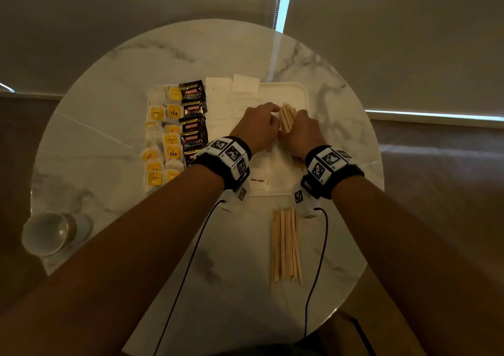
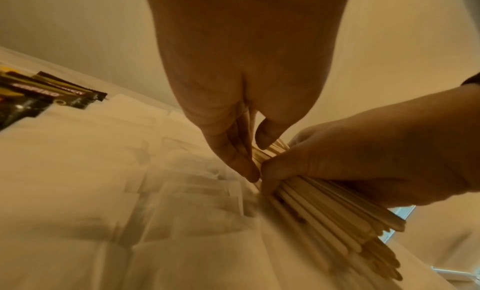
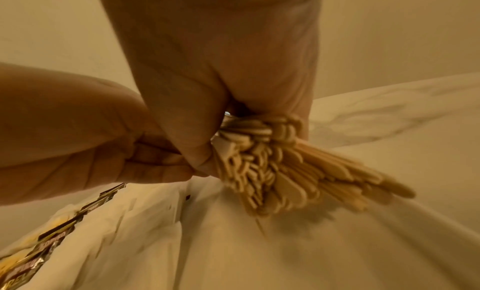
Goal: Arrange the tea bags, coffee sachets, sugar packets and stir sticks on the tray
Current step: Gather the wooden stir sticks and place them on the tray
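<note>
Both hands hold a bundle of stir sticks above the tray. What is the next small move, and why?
Probably lower the bundle of stir sticks onto the bare right part of the tray. The right hand grips it, the left hand steadies it, and that strip beside the sugar packets looks free.

The tray's far-right corner lies bare; sugar packets crowd its middle; loose stir sticks block the near table.

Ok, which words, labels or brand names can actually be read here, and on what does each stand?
"KOPIKO SUPREMO": black coffee sachets.
"TEA": yellow tea bag tags.
"White Sugar": white sugar packet.
Small print on the sachets and other tags: too blurred.
Wristband markers: patterns, no text.
</note>
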`<action>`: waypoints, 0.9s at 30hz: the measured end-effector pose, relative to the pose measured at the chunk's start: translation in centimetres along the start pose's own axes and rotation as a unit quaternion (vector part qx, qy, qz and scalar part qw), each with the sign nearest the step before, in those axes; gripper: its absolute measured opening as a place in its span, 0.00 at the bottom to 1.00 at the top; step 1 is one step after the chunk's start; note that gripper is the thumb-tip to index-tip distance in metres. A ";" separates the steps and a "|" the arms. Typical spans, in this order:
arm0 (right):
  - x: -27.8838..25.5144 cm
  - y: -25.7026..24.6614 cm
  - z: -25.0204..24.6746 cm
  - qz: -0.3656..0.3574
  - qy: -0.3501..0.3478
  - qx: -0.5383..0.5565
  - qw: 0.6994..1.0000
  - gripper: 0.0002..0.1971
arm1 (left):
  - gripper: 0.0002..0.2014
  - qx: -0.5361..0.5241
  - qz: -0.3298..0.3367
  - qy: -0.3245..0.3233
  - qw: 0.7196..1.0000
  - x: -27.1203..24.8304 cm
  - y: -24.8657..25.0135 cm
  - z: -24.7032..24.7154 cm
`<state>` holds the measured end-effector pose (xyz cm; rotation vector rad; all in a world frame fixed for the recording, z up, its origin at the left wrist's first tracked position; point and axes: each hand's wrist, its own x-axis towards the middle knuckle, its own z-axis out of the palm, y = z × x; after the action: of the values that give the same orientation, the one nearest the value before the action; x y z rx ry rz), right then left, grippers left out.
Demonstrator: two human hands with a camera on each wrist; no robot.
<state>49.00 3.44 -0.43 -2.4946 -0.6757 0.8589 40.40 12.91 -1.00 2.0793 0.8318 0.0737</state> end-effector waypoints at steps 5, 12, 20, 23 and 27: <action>0.6 -0.3 0.4 -0.012 0.028 0.005 1.000 0.26 | 0.20 -0.002 -0.035 0.013 0.999 1.4 -0.2 0.0; 0.2 0.6 -0.1 -0.012 0.043 0.006 0.999 0.33 | 0.22 0.024 -0.049 0.009 0.998 1.8 -0.2 0.0; 0.0 1.7 -1.8 -0.024 0.080 -0.018 0.996 0.19 | 0.21 0.022 -0.054 0.015 0.998 1.4 -0.1 -0.6; -0.3 2.0 -2.3 -0.060 0.104 -0.026 0.992 0.13 | 0.20 0.039 -0.047 0.012 0.998 1.2 -0.1 -0.7; -0.5 2.5 -2.1 -0.107 0.102 -0.040 0.988 0.08 | 0.17 0.075 -0.033 0.005 0.997 1.0 -0.2 -0.5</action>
<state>50.82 0.72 0.01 -2.4780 -0.8999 0.5007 40.89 13.91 -1.08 2.1902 0.9367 -0.0156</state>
